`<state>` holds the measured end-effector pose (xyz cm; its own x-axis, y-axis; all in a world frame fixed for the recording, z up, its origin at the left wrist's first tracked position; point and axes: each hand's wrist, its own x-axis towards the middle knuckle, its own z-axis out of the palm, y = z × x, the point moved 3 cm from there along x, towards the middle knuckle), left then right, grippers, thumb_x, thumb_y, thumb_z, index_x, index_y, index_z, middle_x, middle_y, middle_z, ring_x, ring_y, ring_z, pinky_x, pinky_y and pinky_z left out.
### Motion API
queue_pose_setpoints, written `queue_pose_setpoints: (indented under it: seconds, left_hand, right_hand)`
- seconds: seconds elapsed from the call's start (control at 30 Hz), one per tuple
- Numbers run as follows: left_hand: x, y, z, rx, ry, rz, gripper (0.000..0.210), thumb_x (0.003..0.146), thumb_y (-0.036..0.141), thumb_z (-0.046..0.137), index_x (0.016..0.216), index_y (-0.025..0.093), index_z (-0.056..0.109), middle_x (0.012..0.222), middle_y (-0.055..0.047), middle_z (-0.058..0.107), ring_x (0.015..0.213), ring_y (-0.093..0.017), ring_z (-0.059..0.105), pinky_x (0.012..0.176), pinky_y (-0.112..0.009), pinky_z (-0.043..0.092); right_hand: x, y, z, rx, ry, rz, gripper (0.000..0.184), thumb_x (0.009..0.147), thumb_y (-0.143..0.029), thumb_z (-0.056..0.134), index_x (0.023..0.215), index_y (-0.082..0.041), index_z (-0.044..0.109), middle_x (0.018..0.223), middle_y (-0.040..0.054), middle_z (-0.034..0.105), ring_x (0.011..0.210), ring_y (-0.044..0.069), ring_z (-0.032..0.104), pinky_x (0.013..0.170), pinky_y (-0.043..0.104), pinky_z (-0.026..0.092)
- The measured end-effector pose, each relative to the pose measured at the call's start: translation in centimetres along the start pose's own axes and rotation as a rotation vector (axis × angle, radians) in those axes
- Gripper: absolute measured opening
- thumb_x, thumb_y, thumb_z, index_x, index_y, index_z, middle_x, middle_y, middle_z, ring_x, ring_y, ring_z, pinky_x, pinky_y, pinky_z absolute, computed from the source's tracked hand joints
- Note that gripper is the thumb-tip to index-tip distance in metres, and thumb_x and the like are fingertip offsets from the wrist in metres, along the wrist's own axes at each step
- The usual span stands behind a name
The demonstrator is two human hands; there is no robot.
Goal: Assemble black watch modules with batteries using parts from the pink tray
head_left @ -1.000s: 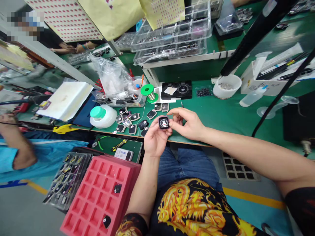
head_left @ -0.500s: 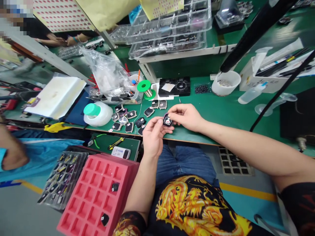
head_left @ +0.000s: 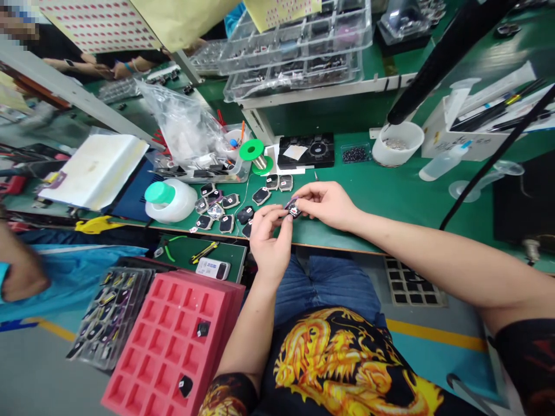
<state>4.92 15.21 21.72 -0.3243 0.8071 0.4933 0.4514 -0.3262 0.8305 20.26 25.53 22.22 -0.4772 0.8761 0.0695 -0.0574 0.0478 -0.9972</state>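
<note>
Between my two hands, above the front edge of the bench, is a dark smartwatch body (head_left: 294, 210) with light marks on its face, now tilted. My left hand (head_left: 272, 242) grips its left side between thumb and fingers. On the other side, the fingers of my right hand (head_left: 327, 203) are closed on its upper right edge and cover part of it. Just left of my hands, several watch bodies (head_left: 226, 223) with small white labels lie on the green bench.
A white bottle with a green cap (head_left: 171, 200) stands left of the watches. Behind them is a green solder spool (head_left: 255, 156). At lower left is a pink foam tray (head_left: 162, 341). A black lamp arm (head_left: 433, 75) slants across the right. A co-worker's arm (head_left: 21, 260) shows at far left.
The watch body has turned in my hands, so its face is now tilted. My left thumb has moved from its face down to its lower edge, and the left fingers have shifted.
</note>
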Motion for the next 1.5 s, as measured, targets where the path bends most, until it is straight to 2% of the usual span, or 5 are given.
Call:
queue_pose_setpoints:
  seconds: [0.47, 1.03, 1.2, 1.4, 1.5]
  left_hand:
    - [0.7, 0.4, 0.6, 0.312, -0.003, 0.208, 0.013, 0.105, 0.022, 0.067, 0.111, 0.019, 0.079, 0.126, -0.011, 0.073, 0.116, -0.021, 0.073, 0.097, -0.040, 0.066]
    - [1.4, -0.7, 0.9, 0.266, -0.079, 0.161, 0.007, 0.100, 0.017, 0.069, 0.100, 0.020, 0.076, 0.116, -0.008, 0.065, 0.103, -0.018, 0.069, 0.088, -0.034, 0.065]
    - [0.9, -0.3, 1.3, 0.320, -0.115, 0.231, 0.007, 0.098, 0.016, 0.070, 0.099, 0.020, 0.075, 0.118, -0.010, 0.063, 0.111, -0.021, 0.069, 0.099, -0.040, 0.063]
    - [0.9, -0.7, 1.0, 0.265, -0.052, 0.150, 0.011, 0.104, 0.022, 0.066, 0.109, 0.019, 0.075, 0.126, -0.011, 0.069, 0.113, -0.020, 0.073, 0.095, -0.037, 0.066]
    - [1.0, -0.4, 1.0, 0.243, -0.024, 0.196, 0.013, 0.105, 0.021, 0.065, 0.112, 0.019, 0.076, 0.124, -0.011, 0.073, 0.115, -0.021, 0.074, 0.101, -0.040, 0.064]
  right_hand:
    - [-0.1, 0.6, 0.2, 0.066, -0.006, 0.016, 0.032, 0.083, -0.036, 0.082, 0.103, -0.011, 0.081, 0.082, 0.0068, 0.079, 0.066, 0.014, 0.072, 0.058, 0.024, 0.060]
    - [0.1, 1.2, 0.0, -0.016, 0.011, -0.012, 0.024, 0.081, -0.032, 0.078, 0.094, -0.013, 0.081, 0.077, 0.0062, 0.078, 0.063, 0.015, 0.071, 0.059, 0.025, 0.059]
    - [0.3, 0.9, -0.2, -0.024, 0.021, -0.001, 0.025, 0.080, -0.033, 0.078, 0.095, -0.013, 0.082, 0.077, 0.0065, 0.078, 0.060, 0.015, 0.070, 0.057, 0.025, 0.060]
    - [0.5, 1.1, -0.5, 0.071, 0.023, 0.061, 0.032, 0.081, -0.037, 0.081, 0.099, -0.011, 0.080, 0.077, 0.0074, 0.078, 0.064, 0.017, 0.075, 0.057, 0.025, 0.063]
    - [0.3, 1.2, -0.4, 0.086, 0.025, 0.076, 0.038, 0.079, -0.042, 0.085, 0.100, -0.011, 0.078, 0.079, 0.0076, 0.079, 0.065, 0.017, 0.075, 0.060, 0.026, 0.064]
